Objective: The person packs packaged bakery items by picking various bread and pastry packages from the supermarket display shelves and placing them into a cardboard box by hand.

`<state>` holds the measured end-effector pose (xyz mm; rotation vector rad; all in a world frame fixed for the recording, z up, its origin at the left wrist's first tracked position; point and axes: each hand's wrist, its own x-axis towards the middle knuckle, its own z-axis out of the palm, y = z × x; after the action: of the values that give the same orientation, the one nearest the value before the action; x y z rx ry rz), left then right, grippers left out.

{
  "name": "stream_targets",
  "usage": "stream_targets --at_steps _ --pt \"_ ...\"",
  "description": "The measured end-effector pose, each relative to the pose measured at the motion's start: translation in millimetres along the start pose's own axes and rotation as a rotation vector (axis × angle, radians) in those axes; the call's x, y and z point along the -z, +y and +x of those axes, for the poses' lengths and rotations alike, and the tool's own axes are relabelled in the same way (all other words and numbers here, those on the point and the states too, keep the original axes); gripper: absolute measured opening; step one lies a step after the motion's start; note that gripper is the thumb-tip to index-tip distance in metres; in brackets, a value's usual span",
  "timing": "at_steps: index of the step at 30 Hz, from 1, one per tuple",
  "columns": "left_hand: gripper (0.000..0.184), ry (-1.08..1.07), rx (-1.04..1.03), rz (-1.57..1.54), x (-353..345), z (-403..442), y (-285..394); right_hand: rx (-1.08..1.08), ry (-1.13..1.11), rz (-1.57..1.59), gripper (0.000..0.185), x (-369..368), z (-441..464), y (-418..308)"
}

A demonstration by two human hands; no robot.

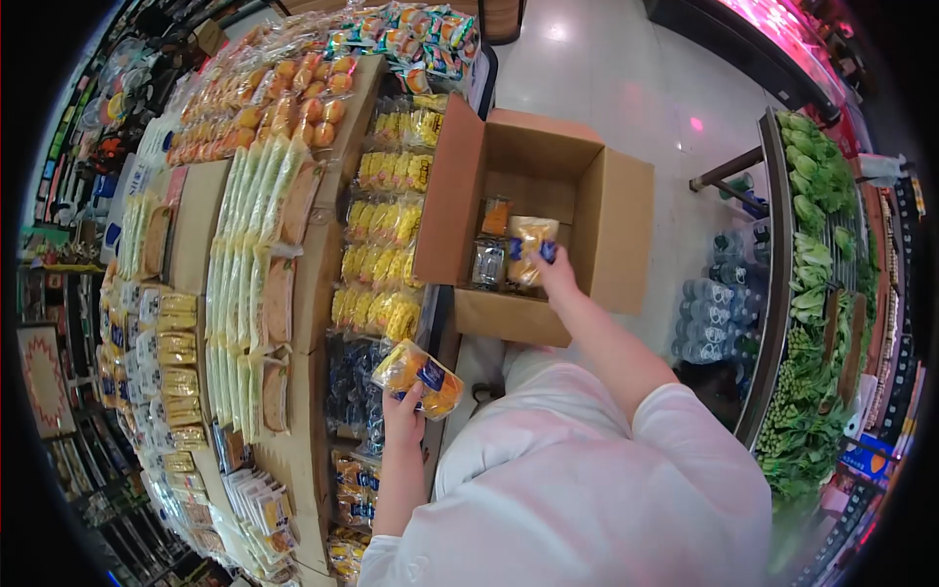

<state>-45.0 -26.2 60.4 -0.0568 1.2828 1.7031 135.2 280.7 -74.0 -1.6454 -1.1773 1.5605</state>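
At carton (514, 315) | right fingers (545, 267): blue-labelled pack (532, 233), gripped at edge | left fingers (398, 406): second pack (404, 366), likewise

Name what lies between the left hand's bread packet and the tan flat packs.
In the head view, dark-wrapped packs and a brown cardboard strip lie between the bread packet and flat packs.

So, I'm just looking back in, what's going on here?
The person's left hand holds a clear plastic pack with golden contents and a dark blue label, close to the rows of yellow plastic-wrapped packs. The right hand grips a paler, blue-labelled plastic pack, either inside or just above the open brown cardboard box; I can't tell which. A small orange pack also shows in the box.
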Motion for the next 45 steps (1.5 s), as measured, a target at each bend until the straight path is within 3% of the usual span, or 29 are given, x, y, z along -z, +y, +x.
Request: stream_targets --at_steps 2,5,8,11,14,17,20,23,24,25,26,28,29,31,32,34,35,38,40,42,45 --pt "0.05 0.035 -0.004 0.067 -8.3 14.0 -5.1 -0.234 0.075 0.183 0.048 3.5 68.4 56.2" --pt "0.051 0.101 0.032 0.046 -21.7 31.5 -10.0 -0.262 0.133 -0.386 0.054 9.8 99.2 75.7" --pt "0.054 0.192 0.066 0.018 -34.0 38.4 -11.7 -0.399 0.096 -0.55 0.055 16.3 125.0 124.0" --pt "0.058 0.293 0.121 0.019 -43.1 38.6 -9.6 -0.594 -0.116 -0.843 0.072 16.9 142.8 167.4" --pt "0.06 0.303 0.124 0.064 -38.5 38.6 -16.3 -0.635 -0.145 -0.901 0.087 11.5 140.5 162.1" --pt "0.061 0.291 0.148 0.068 -45.4 44.6 -20.6 -0.486 -0.347 -1.142 0.095 6.4 152.0 206.5" --pt "0.059 0.266 0.186 0.107 -53.0 52.1 -23.2 -0.399 -0.383 -1.016 0.086 10.2 145.0 209.4" --pt "0.055 0.186 0.205 0.154 -69.5 63.6 -21.4 -0.377 -0.381 -0.965 0.067 0.4 121.8 128.2" --pt "0.054 0.163 0.213 0.178 -77.5 69.8 -20.3 -0.282 -0.325 -0.889 0.045 -3.9 104.9 92.2" --pt "0.053 0.14 0.223 0.203 -85.7 75.8 -19.1 -0.076 -0.294 -0.834 0.035 -8.0 92.2 78.8" --pt "0.052 0.117 0.233 0.226 -92.8 81.8 -19.1 -0.027 -0.33 -0.717 0.03 -10.7 79.9 71.6" --pt "0.049 0.023 0.202 0.289 -104.6 96.4 -23.3 -0.044 -0.642 -0.304 0.027 -10.1 47.2 12.9" --pt "0.048 -0.02 0.18 0.309 -115.5 104.3 -23.5 -0.158 -0.796 -0.054 0.033 -9.4 29.4 -11.8" --pt "0.046 -0.103 0.116 0.399 -138.5 118.9 -20.9 -0.278 -1.05 0.136 0.043 -4.3 -0.6 -58.2" --pt "0.047 -0.114 0.096 0.444 -144.0 125.1 -23.1 -0.045 -1.15 -0.101 0.052 -1.8 -3.5 -58.2" --pt "0.049 -0.139 0.052 0.539 -151.7 138.3 -29.3 -0.062 -1.033 -0.16 0.063 1.6 -17.0 -93.4" --pt "0.048 -0.239 -0.212 0.762 -152.5 149.8 -33.4 -0.073 -0.985 -0.168 0.065 2.7 -12.4 -89.0" --pt "0.046 -0.204 -0.348 0.923 -164.2 156.2 -23.6 -0.053 -0.782 -0.309 0.065 4.9 16.9 -80.1" --pt "0.042 -0.3 -0.285 0.945 -165.5 145.1 -10.7 -0.035 -0.54 -0.162 0.057 5.5 56.2 -29.8" --pt "0.041 -0.401 -0.237 0.957 -152.2 133.1 -6.7 -0.209 -0.306 -0.038 0.05 5.4 101.6 -13.1" --pt "0.036 -0.379 -0.162 1.04 -128.6 113.4 -14.9 -0.267 -0.097 -0.095 0.045 2.1 173.9 18.0"
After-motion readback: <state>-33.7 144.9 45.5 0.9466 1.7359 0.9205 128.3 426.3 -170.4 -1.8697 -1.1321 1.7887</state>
